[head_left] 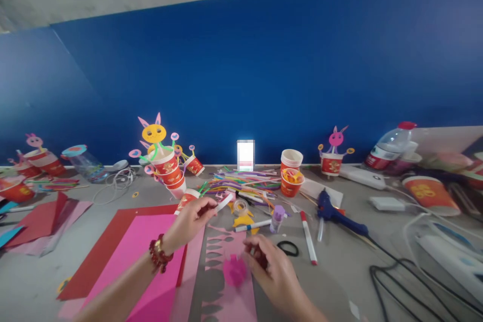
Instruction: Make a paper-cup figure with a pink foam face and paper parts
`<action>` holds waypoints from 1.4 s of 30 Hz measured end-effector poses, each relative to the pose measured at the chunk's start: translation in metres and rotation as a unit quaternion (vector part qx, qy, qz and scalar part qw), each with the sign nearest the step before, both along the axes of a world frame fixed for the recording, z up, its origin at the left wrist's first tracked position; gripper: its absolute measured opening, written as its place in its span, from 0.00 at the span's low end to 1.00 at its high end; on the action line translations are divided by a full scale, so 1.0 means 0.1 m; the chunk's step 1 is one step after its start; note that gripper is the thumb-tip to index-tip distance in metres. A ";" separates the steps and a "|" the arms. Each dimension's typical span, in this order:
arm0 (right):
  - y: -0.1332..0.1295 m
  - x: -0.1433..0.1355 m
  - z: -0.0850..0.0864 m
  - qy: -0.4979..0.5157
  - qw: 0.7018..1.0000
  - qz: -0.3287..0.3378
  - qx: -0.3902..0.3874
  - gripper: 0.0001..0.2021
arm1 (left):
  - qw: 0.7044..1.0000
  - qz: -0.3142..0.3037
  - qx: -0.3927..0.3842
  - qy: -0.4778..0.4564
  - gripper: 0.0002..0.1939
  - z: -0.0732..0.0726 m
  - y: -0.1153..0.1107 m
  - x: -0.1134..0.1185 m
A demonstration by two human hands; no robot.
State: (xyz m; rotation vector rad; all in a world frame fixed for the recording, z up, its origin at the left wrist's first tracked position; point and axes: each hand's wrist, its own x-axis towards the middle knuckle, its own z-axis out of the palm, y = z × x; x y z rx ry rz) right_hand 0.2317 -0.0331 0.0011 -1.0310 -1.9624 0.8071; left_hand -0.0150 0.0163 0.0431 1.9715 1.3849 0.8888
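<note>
My left hand [194, 221], with a beaded bracelet [160, 253] at its wrist, is closed on a narrow white roll of tape [225, 203], seen nearly edge-on. My right hand [269, 266] is curled, thumb and forefinger close together beside a magenta paper cutout [234, 270]. Whether those fingers grip the cutout's edge or something small is hidden. Beneath the cutout lies a pale pink paper strip [230, 307] with round notches along its left side. Magenta [151, 251] and red [101, 246] sheets lie under my left forearm.
Pipe cleaners [245, 181], a marker [308, 239], a glue stick [277, 219], a black band [287, 248] and a clear tape roll [240, 207] lie ahead. A blue glue gun [339, 216] trails its cord rightward. Cup figures [166, 166] and stacked cups [292, 173] stand behind.
</note>
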 end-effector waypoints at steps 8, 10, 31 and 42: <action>0.05 0.00 -0.11 0.122 0.988 0.003 -0.098 0.15 | 0.961 -0.106 0.196 0.165 0.09 0.00 -0.34 0.14; 0.07 -0.03 -0.15 0.185 0.972 -0.002 -0.145 0.19 | 0.946 -0.140 0.217 0.196 0.10 -0.03 -0.39 0.17; 0.02 0.03 -0.03 0.080 0.995 -0.035 0.046 0.06 | 0.992 -0.048 0.112 -0.045 0.07 -0.25 -0.37 0.19; 0.05 0.02 -0.12 0.093 0.995 -0.028 0.010 0.03 | 0.976 -0.107 0.082 -0.168 0.05 -0.33 -0.41 0.16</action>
